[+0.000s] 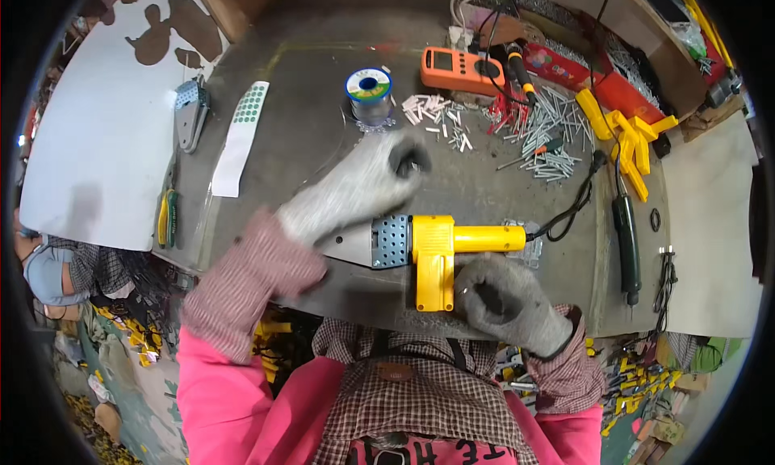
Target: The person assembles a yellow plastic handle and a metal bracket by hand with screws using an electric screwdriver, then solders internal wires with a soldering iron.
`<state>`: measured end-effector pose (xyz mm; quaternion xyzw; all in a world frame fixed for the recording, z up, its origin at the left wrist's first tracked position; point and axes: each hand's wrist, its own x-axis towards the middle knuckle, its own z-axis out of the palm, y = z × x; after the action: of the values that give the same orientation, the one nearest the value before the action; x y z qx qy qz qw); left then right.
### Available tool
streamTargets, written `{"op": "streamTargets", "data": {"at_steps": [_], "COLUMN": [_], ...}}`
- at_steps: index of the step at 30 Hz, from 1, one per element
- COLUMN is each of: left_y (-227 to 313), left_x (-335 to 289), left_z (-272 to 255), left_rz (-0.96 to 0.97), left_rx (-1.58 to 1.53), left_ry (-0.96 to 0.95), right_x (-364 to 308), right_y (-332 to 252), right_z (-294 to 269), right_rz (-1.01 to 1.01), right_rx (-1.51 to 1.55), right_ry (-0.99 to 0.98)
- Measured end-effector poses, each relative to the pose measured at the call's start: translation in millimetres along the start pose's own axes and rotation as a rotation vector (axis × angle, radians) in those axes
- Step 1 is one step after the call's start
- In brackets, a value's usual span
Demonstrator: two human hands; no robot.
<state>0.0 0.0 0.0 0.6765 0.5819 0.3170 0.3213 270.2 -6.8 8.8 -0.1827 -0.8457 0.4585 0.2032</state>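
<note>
A yellow plastic pipe welder lies on the dark worktable, its handle pointing right and its perforated metal plate and grey tapered nose pointing left. My left hand, in a grey knitted glove, is above the table beyond the tapered nose, partly over it. Motion blurs this hand slightly; its fingers curl inward round a dark patch, and whatever they hold is hidden. Close against the right side of the welder's yellow housing is my gloved right hand. Its fingers are curled too, and their contents cannot be made out.
A solder spool, an orange multimeter and piles of white sleeves and screws occupy the far side. Yellow handle parts and a dark electric screwdriver are right. Left are a sticker sheet, pliers and another metal nose.
</note>
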Motion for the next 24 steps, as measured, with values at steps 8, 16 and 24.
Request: {"op": "streamTargets", "data": {"at_steps": [8,16,24], "left_y": [46,45,17], "left_x": [-114,-120,-100], "left_z": [37,44,37], "left_rz": [0.057,0.309,0.605], "left_rx": [-0.012,0.298,0.425], "left_ry": [-0.203,-0.228,-0.256], "right_x": [-9,-15,60], "right_y": [5,7,30], "right_z": [9,13,-52], "right_rz": [-0.007,-0.038,0.230], "right_rx": [-0.047,-0.075,-0.235], "right_ry": [-0.191,-0.165,0.042]}}
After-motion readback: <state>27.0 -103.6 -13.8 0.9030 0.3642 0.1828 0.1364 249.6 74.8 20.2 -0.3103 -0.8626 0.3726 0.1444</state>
